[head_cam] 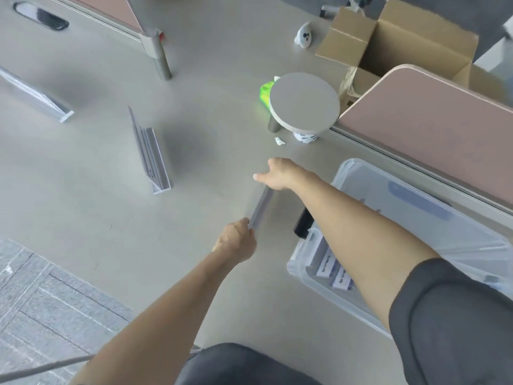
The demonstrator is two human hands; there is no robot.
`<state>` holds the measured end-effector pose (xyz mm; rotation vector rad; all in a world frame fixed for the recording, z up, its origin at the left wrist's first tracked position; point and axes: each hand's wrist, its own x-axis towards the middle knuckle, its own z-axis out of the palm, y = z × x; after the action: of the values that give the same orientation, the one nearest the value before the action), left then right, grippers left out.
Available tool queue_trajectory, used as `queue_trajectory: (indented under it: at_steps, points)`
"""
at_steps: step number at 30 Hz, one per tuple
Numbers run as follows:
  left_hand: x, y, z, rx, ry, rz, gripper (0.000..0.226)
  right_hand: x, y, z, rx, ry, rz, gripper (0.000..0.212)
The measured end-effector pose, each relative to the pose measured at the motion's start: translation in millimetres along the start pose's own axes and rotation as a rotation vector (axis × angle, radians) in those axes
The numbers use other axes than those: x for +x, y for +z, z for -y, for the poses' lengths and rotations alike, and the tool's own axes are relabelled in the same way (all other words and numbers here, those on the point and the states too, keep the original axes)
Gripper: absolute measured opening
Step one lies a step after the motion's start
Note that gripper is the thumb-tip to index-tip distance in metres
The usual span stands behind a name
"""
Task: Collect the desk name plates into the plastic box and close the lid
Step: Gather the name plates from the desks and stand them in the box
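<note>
Both arms reach forward over the grey tabletop [208,51]. The left arm comes up from the lower left. The left hand [236,241] shows its back to the camera, and its fingers curl in a narrow grip round the near end of a name plate [261,207]. The right arm, in a dark short sleeve, crosses above the plastic box [299,269] and stretches further out. The right hand [279,173] is turned knuckles-up over the far end of the same plate. Its thumb juts to the left and its fingers bend down out of sight, so its grip looks closed on that end.

The plate is a long, pale grey strip, blurred in the picture. It runs on a slant between the two hands, from the left grip up and away to the right one, just left of the box.

The box stands at the right, and more plates [330,266] lie inside it against its near wall. Its translucent lid [416,207] is off the opening and lies across the box's far side.

Two other plates rest on the tabletop well to the left. One [151,158] stands on its base and another [36,95] lies near the left edge.
</note>
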<state>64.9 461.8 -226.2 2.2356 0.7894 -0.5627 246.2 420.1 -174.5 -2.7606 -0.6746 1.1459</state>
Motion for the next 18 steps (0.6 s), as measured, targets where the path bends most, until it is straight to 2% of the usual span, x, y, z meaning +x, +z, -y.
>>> queue_trajectory:
  at_steps: [2,5,7,10,13,18]
  points:
    - [4.0,-9.1,0.1,-0.054,0.024,0.011,0.018,16.0,5.8,0.5,0.131,0.023,0.001,0.053]
    - [3.7,-29.2,-4.2,-0.161,0.019,-0.044,0.029,22.5,4.1,14.1,0.405,0.007,-0.120,0.046]
    - [-3.1,-43.0,-12.1,-0.200,0.026,-0.127,0.029,16.7,-4.2,25.4,0.492,-0.051,-0.189,0.029]
    - [-17.1,-60.9,-27.6,-0.287,0.057,-0.264,0.032,3.2,-24.5,37.6,0.600,-0.166,-0.305,0.041]
    - [-35.1,-73.1,-43.7,-0.361,0.131,-0.368,0.035,-24.9,-46.4,41.4,0.665,-0.263,-0.384,0.027]
    - [-73.2,-75.1,-73.9,-0.488,0.307,-0.449,0.032,-88.7,-75.2,17.1,0.756,-0.387,-0.534,0.049]
